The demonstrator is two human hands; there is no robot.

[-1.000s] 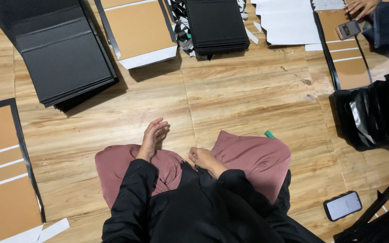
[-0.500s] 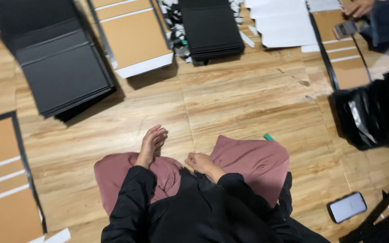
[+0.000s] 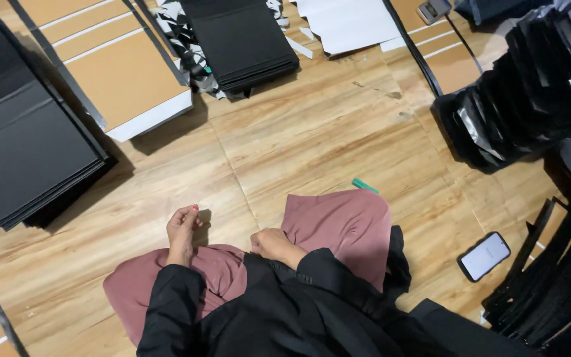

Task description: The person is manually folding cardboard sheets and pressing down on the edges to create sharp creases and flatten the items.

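A pale wooden floor (image 3: 312,152) fills the view, and everything on it lies around the seated person's mauve-clad knees (image 3: 345,225). Well beyond the knees on the left sits a broad stack of black boards (image 3: 28,158), and beside it, farther off, a brown card panel with a white edge (image 3: 120,73). Straight ahead of the knees is a smaller pile of black folded sheets (image 3: 242,39), and far to their right a glossy black bundle (image 3: 517,99). A phone (image 3: 484,256) lies face up just right of the knees. Half a second ago the left hand (image 3: 183,228) was stretched long with its fingers out over the floor in front of the knees. Now it is drawn back and curled, fingertips gathered narrow against the thumb, with nothing visible between them. The right hand (image 3: 272,244) has stayed where it was between the knees - loosely fisted and resting on the cloth, though whether it pinches the fabric cannot be told. So neither hand has picked anything up off the floor. A small green piece (image 3: 365,186) lies just beyond the right knee - untouched.
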